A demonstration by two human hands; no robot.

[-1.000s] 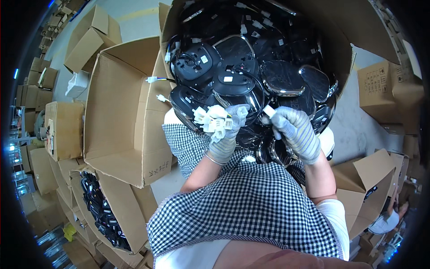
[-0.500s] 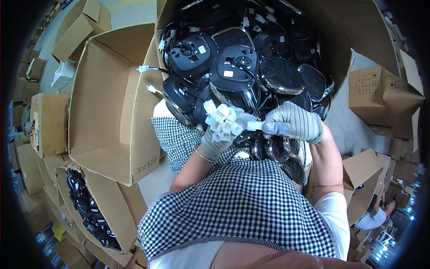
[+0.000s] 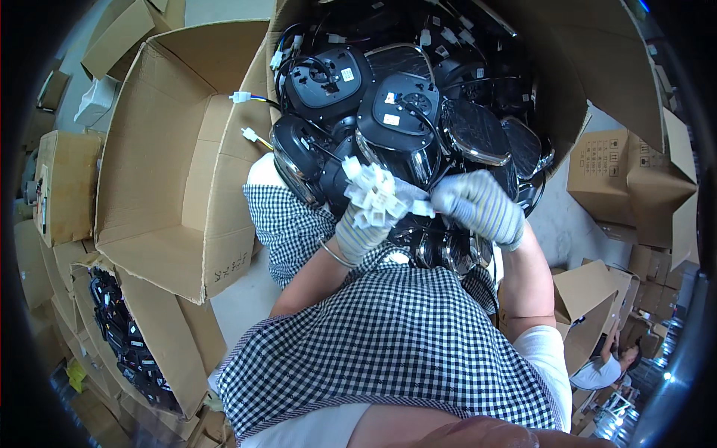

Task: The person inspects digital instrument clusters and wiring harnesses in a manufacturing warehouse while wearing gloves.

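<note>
At the far left of the frame a small closed cardboard box (image 3: 63, 179) is sitting among other cartons, and just to its right a large open cardboard box (image 3: 175, 172) is lying with its flaps spread and its inside bare. Below that, at the lower left, another open carton (image 3: 123, 336) is showing dark parts with wires packed inside it.

Near the middle of the frame I am holding my left hand (image 3: 366, 224), in a striped knit glove, curled around a bunch of white plastic connectors (image 3: 373, 196). My fingers are closed on the bunch from below, so the connectors are standing up out of my fist just above my checked apron (image 3: 388, 343).

Just right of that, my right hand (image 3: 482, 205), gloved the same way, is pinching one small white connector (image 3: 423, 208) between thumb and fingertips. That piece is touching the right edge of the bunch, so my two hands are nearly meeting there. The rest of the right hand is folded tight.

Behind both hands, filling the upper middle and upper right, a big carton (image 3: 597, 67) is heaped with black mirror housings (image 3: 396, 112), their wires and small plugs trailing over the left rim.

At the right edge more cardboard boxes (image 3: 627, 172) are stacked on the floor.
</note>
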